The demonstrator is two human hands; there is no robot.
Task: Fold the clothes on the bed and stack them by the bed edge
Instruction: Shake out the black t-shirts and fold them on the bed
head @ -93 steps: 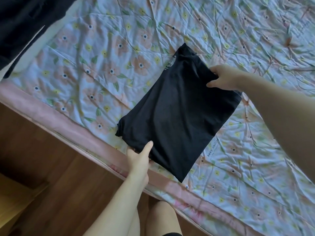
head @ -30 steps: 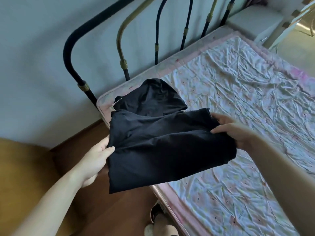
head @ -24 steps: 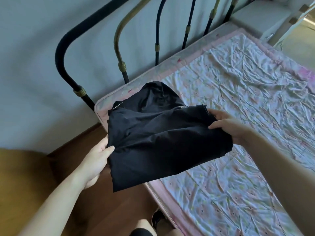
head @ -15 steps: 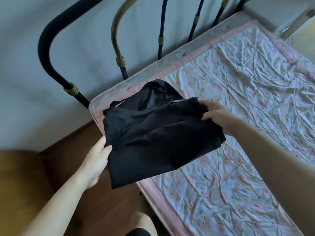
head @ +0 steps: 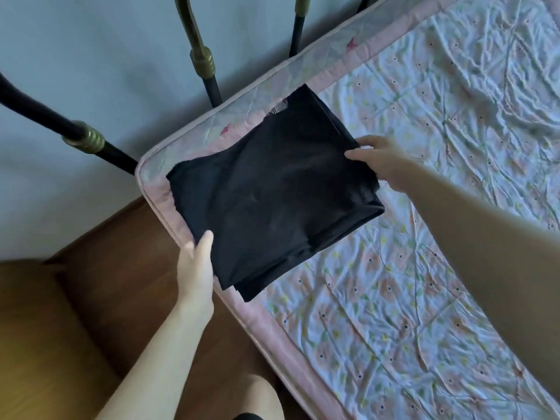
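A folded black garment (head: pixel 272 192) lies on top of another black folded piece (head: pixel 303 113) at the corner of the bed (head: pixel 394 283), near the headboard. My left hand (head: pixel 197 265) holds its near-left edge, thumb on top. My right hand (head: pixel 378 162) pinches its far-right edge, thumb on top and fingers underneath. A lower dark layer shows at the stack's near corner.
The metal headboard (head: pixel 203 59) with brass collars stands against the grey wall behind the corner. A pink mattress border (head: pixel 257 313) runs along the bed's near side. A wooden floor (head: pixel 121 268) and a yellow-brown piece of furniture (head: pixel 39 344) are at the left.
Both hands carried the folded black garment from the bed's side to the headboard corner and lowered it onto the black piece lying there. It now lies flat instead of hanging.
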